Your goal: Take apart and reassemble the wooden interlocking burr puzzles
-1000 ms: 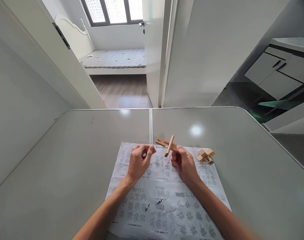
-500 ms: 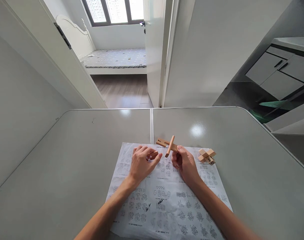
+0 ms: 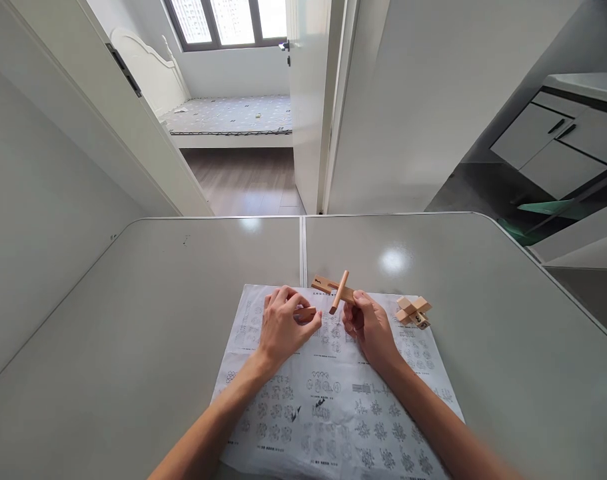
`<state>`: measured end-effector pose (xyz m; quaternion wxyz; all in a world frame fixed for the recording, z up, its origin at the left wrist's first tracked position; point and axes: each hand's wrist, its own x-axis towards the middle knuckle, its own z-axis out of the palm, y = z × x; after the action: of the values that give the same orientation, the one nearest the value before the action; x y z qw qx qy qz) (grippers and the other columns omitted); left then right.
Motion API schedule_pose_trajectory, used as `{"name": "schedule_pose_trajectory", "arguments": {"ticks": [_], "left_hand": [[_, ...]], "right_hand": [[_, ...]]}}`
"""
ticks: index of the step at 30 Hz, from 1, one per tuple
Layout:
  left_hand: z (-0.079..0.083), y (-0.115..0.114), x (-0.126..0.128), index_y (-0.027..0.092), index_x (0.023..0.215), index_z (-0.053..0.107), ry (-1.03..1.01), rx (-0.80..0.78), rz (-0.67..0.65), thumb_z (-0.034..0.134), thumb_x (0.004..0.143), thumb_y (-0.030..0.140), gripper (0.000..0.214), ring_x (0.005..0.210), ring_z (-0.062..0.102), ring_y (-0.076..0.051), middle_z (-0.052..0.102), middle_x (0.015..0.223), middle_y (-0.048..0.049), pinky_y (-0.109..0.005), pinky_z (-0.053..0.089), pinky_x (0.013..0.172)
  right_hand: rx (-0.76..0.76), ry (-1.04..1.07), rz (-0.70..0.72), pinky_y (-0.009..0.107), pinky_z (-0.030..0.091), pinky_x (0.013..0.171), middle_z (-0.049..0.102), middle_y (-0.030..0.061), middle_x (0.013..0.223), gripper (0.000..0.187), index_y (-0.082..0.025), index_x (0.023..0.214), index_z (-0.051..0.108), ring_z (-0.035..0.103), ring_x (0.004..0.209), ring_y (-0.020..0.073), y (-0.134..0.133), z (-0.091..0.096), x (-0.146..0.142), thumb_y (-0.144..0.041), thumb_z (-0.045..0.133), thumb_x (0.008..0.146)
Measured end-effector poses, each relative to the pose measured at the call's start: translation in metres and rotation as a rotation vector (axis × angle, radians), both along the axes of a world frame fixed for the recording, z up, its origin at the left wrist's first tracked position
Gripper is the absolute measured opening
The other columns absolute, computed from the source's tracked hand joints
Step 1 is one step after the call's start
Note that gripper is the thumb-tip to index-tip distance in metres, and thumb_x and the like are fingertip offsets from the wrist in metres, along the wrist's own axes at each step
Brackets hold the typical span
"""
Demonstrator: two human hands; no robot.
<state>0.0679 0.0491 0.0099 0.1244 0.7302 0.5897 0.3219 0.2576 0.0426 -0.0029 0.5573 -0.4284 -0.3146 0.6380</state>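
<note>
Right hand (image 3: 369,327) holds two crossed pieces (image 3: 340,292), left hand (image 3: 283,321) one block (image 3: 304,311).

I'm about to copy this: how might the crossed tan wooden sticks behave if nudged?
The crossed tan wooden sticks look stiff, with straight edges. They're probably light: the right hand grips just one end. The thinner crosspiece might slip, as no fingers touch it.

Daylight came from the window (image 3: 232,19), whose panes were almost white. The surface (image 3: 108,320) had two spots of glare (image 3: 394,260), the right one stronger. The floor (image 3: 463,185) at right was dark. The left hand (image 3: 286,323) and the right hand (image 3: 372,328) looked sharp, but the print of the paper (image 3: 340,400) was hardly readable. Toward the edges, the wide lens made the walls (image 3: 38,167) lean.
</note>
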Motion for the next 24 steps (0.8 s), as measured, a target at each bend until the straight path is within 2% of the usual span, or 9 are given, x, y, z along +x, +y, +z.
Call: {"name": "schedule_pose_trajectory", "arguments": {"ticks": [14, 20, 24], "left_hand": [[-0.0002, -0.0011, -0.0004, 0.024, 0.088, 0.063, 0.049, -0.013, -0.015, 0.077, 0.085, 0.025, 0.014, 0.099, 0.065, -0.025, 0.067, 0.098, -0.0022, -0.044, 0.046, 0.095], [-0.0027, -0.0008, -0.0012, 0.026, 0.106, 0.061, -0.007, 0.136, 0.043, 0.075, 0.087, 0.019, 0.024, 0.106, 0.062, -0.027, 0.068, 0.11, -0.0048, -0.045, 0.05, 0.099], [-0.0037, -0.0018, -0.0023, 0.027, 0.129, 0.054, -0.062, 0.194, -0.042, 0.069, 0.092, 0.018, 0.041, 0.118, 0.062, -0.028, 0.065, 0.126, -0.0082, -0.045, 0.052, 0.104]], "right_hand": [[-0.006, -0.033, 0.009, 0.023, 0.036, 0.044, 0.055, -0.0027, 0.062, 0.045, -0.021, 0.07, 0.054, 0.044, 0.049, 0.0102, -0.0009, 0.0045, 0.0005, -0.056, 0.065, 0.097], [0.04, -0.087, 0.042, 0.023, 0.034, 0.046, 0.055, -0.0038, 0.063, 0.045, -0.023, 0.073, 0.051, 0.042, 0.05, 0.0106, -0.0022, 0.0011, -0.0008, -0.057, 0.063, 0.099], [0.076, -0.253, 0.076, 0.025, 0.035, 0.048, 0.053, -0.0042, 0.06, 0.047, -0.024, 0.075, 0.051, 0.042, 0.051, 0.0124, -0.0052, -0.0025, -0.0023, -0.063, 0.058, 0.101]]}}
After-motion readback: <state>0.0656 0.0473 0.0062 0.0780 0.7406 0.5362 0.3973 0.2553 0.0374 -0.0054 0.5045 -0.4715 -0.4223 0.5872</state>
